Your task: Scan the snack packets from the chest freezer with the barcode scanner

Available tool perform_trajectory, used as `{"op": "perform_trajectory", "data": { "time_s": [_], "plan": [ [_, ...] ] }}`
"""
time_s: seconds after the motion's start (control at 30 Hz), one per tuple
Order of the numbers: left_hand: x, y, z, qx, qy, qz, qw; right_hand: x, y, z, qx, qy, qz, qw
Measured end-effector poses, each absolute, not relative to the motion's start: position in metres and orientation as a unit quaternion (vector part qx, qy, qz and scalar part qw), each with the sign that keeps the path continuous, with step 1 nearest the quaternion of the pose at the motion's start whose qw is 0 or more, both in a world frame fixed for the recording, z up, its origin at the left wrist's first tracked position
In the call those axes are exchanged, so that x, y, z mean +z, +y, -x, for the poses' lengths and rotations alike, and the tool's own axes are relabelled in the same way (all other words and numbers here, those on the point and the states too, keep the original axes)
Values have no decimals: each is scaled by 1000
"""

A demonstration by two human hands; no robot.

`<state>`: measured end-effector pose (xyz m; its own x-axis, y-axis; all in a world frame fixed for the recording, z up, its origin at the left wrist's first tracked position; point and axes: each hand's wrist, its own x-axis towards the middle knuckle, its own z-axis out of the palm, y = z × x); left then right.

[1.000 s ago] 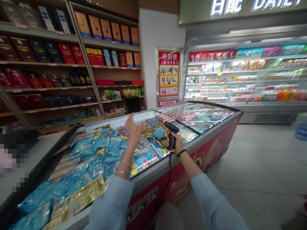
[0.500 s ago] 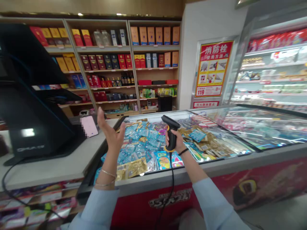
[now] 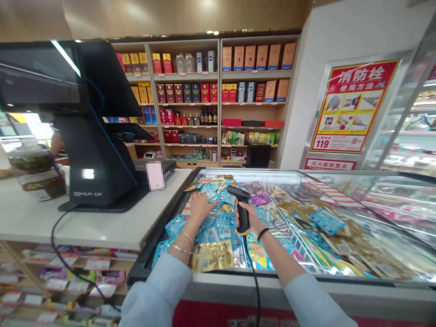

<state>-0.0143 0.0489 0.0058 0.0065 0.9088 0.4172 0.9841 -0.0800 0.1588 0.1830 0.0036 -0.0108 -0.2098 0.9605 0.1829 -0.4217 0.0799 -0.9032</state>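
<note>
1. Right hand (image 3: 252, 218): closed around the black, pistol-shaped plastic scanner (image 3: 243, 217), above the grey-rimmed, glass-topped chest freezer (image 3: 220, 288).
2. Left hand (image 3: 200, 208): open over the left pile of shiny blue and gold packets (image 3: 218, 232); contact cannot be confirmed.
3. Status: a mainly gold right pile (image 3: 354, 247) lies apart. No packet appears lifted; completed and remaining portions cannot be determined.

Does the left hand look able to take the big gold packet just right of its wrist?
Probably yes. The gold packet has most of its top uncovered, and the scanner is off to the right. The left hand, now over blue packets, would likely need to draw back.
</note>
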Motion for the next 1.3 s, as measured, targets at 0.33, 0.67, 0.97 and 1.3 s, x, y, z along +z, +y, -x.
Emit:
{"op": "perform_trajectory", "data": {
  "time_s": [0.33, 0.67, 0.97, 1.3],
  "plan": [
    [-15, 61, 12, -194, -705, 682, 12, -7, -4, -182, 621, -465, 272, 569],
    [-8, 58, 6, -351, -605, 706, -111, -2, -4, -187, 595, -478, 269, 587],
    [-14, 69, 7, -486, -527, 684, -136, -5, -6, -179, 573, -533, 280, 556],
    [-17, 81, 14, -537, -555, 628, -95, 2, -13, -181, 570, -534, 255, 569]
  ]
}}
